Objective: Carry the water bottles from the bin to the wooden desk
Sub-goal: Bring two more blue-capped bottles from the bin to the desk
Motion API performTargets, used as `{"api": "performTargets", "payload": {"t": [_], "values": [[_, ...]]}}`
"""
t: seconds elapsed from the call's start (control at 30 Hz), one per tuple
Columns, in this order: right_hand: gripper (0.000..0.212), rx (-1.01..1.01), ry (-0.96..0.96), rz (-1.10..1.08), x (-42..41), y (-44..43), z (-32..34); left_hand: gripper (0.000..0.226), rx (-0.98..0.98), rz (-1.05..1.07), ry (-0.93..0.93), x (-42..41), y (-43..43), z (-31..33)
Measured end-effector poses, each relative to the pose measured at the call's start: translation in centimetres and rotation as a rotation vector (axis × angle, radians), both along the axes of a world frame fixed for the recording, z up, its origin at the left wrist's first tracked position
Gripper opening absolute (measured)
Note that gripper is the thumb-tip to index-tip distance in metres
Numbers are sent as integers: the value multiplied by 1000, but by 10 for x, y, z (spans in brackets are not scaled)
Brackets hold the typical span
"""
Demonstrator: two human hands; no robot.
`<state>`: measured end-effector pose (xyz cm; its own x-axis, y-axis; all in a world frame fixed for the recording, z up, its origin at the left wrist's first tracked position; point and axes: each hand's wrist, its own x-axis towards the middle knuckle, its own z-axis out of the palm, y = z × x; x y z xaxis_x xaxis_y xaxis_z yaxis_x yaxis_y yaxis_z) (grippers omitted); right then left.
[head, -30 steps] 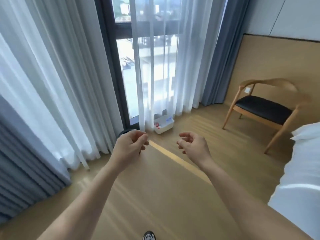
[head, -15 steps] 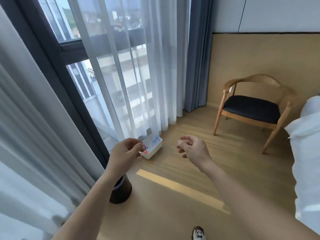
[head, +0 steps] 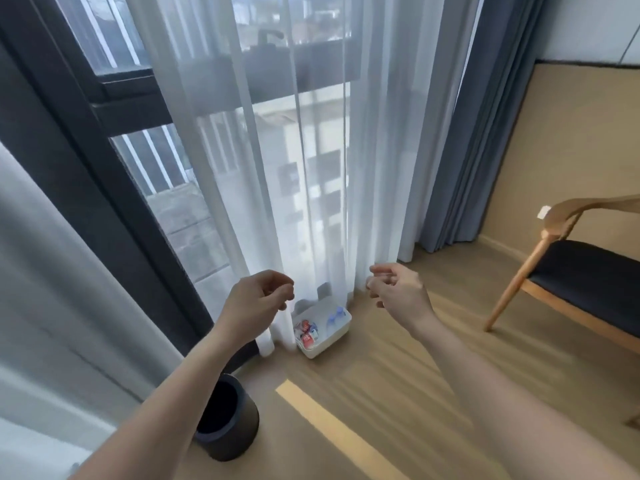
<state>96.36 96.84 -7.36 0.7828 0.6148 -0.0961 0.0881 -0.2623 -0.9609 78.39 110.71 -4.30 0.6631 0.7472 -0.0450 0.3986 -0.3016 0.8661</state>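
Left hand and right hand raised, loosely curled, holding nothing; white bin with bottles on far floor by curtain.

The person has walked closer to the window; the white bin now sits larger, just below and between the raised hands; the black round bin lies under the left forearm; the chair has slid to the right edge; the bed is gone from sight.

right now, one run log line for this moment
phase: approaching bin | left hand: empty | right hand: empty | water bottles: in bin | desk: unseen
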Motion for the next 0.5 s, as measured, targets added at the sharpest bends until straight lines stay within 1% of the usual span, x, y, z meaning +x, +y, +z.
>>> {"api": "performTargets", "payload": {"t": [0.1, 0.23, 0.37, 0.5], "values": [[20, -84, 15, 20, 39, 29, -11, 9, -49, 18, 34, 42, 31, -16], [22, -178, -13, 52, 94, 76, -33, 9, -114, 46, 94, 100, 84, -46], [21, -243, -22, 57, 159, 147, -49, 10, -159, 71, 113, 166, 159, -74], [18, -274, -8, 62, 211, 222, -69, 19, -197, 80, 120, 245, 236, -101]]}}
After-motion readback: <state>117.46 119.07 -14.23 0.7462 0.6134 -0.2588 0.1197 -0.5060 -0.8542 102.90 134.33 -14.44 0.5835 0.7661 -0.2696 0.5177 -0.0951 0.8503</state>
